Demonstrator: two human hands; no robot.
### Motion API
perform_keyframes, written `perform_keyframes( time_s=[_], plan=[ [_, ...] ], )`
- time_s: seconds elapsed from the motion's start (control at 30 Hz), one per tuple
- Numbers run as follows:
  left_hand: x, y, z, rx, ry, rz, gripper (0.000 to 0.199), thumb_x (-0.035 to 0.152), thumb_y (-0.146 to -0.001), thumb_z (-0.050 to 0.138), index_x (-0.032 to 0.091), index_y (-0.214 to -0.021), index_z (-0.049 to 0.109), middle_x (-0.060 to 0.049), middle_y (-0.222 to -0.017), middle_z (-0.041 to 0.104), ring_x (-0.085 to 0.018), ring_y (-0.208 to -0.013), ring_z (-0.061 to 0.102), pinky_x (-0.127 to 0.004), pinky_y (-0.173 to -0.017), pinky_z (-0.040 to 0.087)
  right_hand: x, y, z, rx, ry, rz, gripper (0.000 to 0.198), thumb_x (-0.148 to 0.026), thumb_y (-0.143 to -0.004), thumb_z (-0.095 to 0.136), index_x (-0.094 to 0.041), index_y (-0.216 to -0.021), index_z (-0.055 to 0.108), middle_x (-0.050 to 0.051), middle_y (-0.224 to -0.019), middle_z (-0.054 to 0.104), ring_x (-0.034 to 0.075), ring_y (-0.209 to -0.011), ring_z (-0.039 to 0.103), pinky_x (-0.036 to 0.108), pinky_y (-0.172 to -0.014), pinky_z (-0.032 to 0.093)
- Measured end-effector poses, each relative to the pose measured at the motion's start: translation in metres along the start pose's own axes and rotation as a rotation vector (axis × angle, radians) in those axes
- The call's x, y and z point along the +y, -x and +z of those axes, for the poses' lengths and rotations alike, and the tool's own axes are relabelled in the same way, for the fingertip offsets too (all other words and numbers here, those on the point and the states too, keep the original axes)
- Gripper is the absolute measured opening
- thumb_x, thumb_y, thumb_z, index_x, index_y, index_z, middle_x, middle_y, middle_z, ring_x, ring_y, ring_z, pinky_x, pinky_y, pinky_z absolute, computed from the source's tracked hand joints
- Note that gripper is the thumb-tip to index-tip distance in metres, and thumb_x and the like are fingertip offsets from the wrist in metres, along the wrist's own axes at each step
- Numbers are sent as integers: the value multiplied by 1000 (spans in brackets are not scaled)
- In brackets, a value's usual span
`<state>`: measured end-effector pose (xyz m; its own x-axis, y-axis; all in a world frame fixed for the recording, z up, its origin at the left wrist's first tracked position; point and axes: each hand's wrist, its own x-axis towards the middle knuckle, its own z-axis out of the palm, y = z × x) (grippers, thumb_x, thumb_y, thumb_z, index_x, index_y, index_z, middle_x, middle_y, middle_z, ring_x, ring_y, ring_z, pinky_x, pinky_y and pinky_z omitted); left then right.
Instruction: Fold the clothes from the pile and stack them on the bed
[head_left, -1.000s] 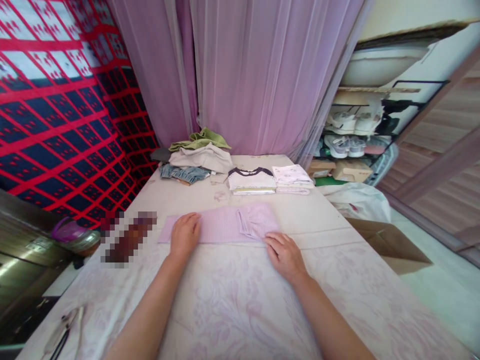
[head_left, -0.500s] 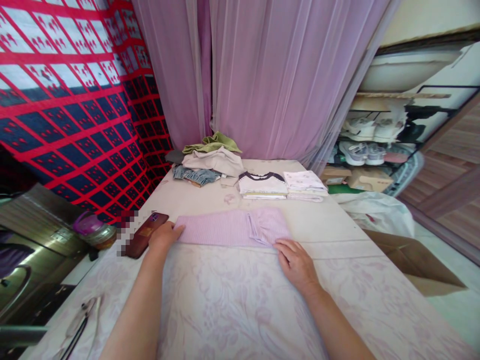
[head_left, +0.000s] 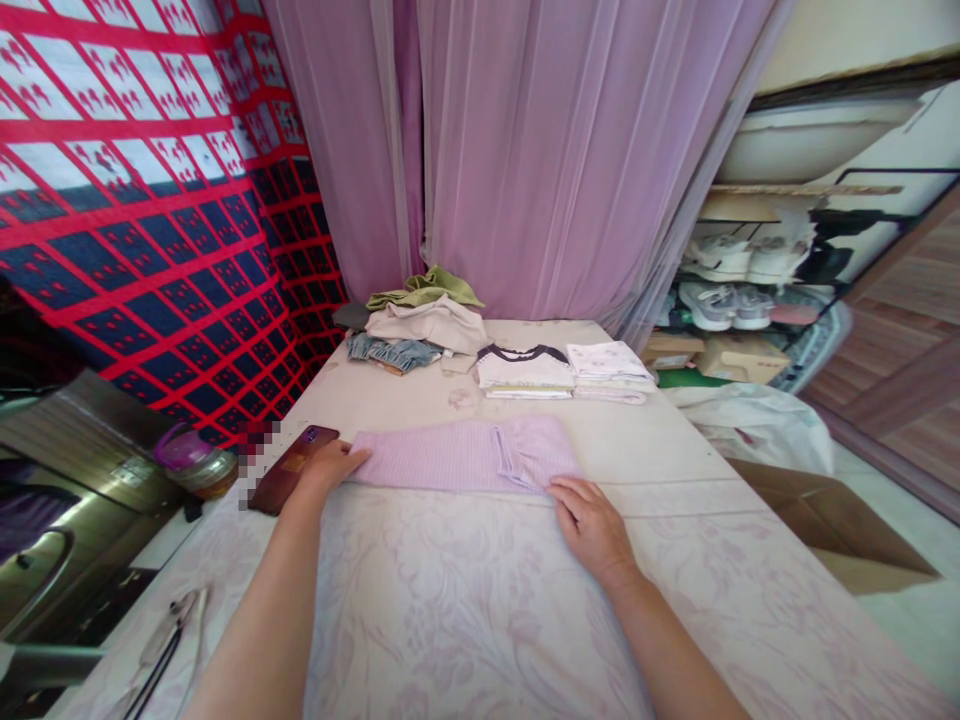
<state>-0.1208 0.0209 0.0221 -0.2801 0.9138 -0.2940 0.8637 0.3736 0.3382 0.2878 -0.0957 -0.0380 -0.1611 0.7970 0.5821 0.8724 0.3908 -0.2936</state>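
Note:
A lilac ribbed garment point(head_left: 427, 456) lies flat in a long folded strip on the bed, with a gathered section and a doubled edge towards its right end; it looks like a pair of pants. At its left end, my left hand point(head_left: 330, 466) pinches the edge between thumb and fingers. My right hand point(head_left: 592, 522) has its fingers closed on the near right corner. Just left of my left hand lies a dark red-brown phone point(head_left: 289, 478).
Behind the garment sit a folded white shirt with a dark collar point(head_left: 525, 372) and folded pale clothes point(head_left: 611, 362). A loose clothes pile point(head_left: 427, 325) is at the back left. Glasses or a cord point(head_left: 169, 640) lie front left. An open cardboard box point(head_left: 825, 520) stands beyond the right edge.
Both hands keep their places at the two ends of the lilac garment, which lies as before. Only the view has shifted slightly.

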Motion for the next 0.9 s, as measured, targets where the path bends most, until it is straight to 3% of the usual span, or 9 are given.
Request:
perform_keyframes(
  time_s=[0.17,0.4,0.57,0.73,0.9],
  plan=[
    [3,4,-1,40,-56,77,32,50,-77,56,20,-81,65,-8,-89,71,-26,-88,67,-29,-70,47,1,0,0,12,-8,-4,32,-14,-82,46,-26,-97,72,4,-98,70,20,-92,62,36,-84,53],
    [21,20,3,140,175,113,27,41,-80,56,20,-95,61,-3,-91,71,-20,-82,65,-24,-66,45,2,0,1,12,-22,2,31,-14,-83,46,-25,-96,71,5,-99,70,20,-93,62,35,-84,53],
    [61,44,6,233,182,160,46,31,-77,61,24,-121,48,-3,-105,69,-19,-82,67,-25,-64,43,0,0,0,4,-36,21,31,-14,-84,45,-25,-96,71,5,-99,70,20,-93,61,35,-84,52],
    [105,68,35,351,40,394,34,26,-81,57,24,-114,51,-6,-100,71,-23,-86,67,-29,-68,43,-2,0,0,1,-45,36,31,-14,-84,45,-24,-96,72,5,-99,70,20,-93,61,35,-84,52],
    [128,81,74,335,-126,465,19,31,-88,51,24,-105,58,-7,-84,69,-23,-82,65,-29,-68,43,-2,0,0,5,-65,43,32,-12,-82,45,-24,-97,72,5,-100,70,19,-94,61,35,-85,51]
  ],
)
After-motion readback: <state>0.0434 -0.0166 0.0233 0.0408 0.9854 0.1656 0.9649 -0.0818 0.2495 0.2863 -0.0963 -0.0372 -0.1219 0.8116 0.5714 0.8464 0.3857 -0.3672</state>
